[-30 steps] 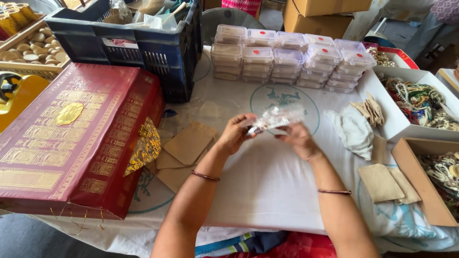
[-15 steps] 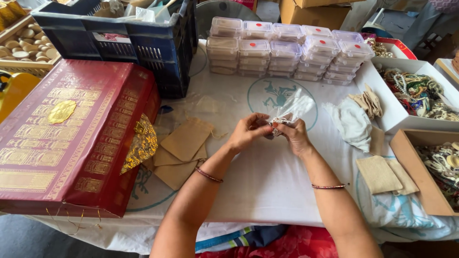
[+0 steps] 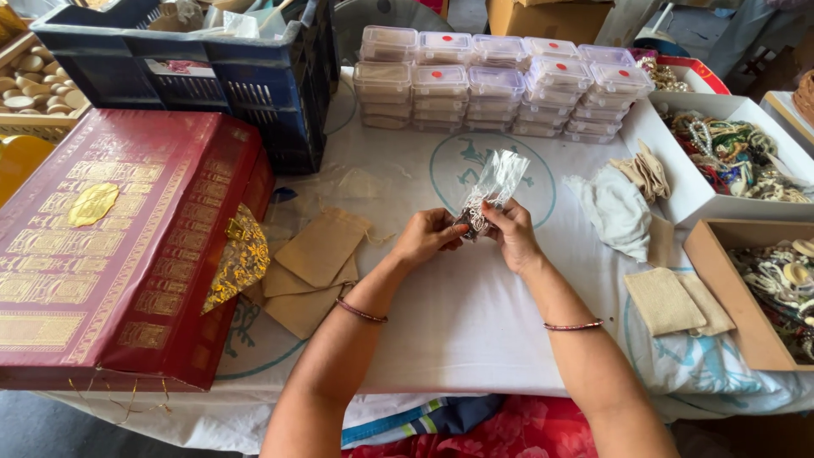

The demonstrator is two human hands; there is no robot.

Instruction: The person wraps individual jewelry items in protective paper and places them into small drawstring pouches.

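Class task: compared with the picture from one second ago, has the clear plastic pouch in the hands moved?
Yes. The clear pouch has risen from lying sideways to standing nearly upright, its top now pointing toward the stacked clear boxes. Both the left hand and right hand pinch its lower end.

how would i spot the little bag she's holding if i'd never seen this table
Start at the white cloth-covered table and its printed green circle. Just below it, the left hand and right hand pinch a small clear crinkly plastic pouch. Unlike the flat tan fabric pouches lying nearby, it is shiny, see-through and lifted off the cloth.
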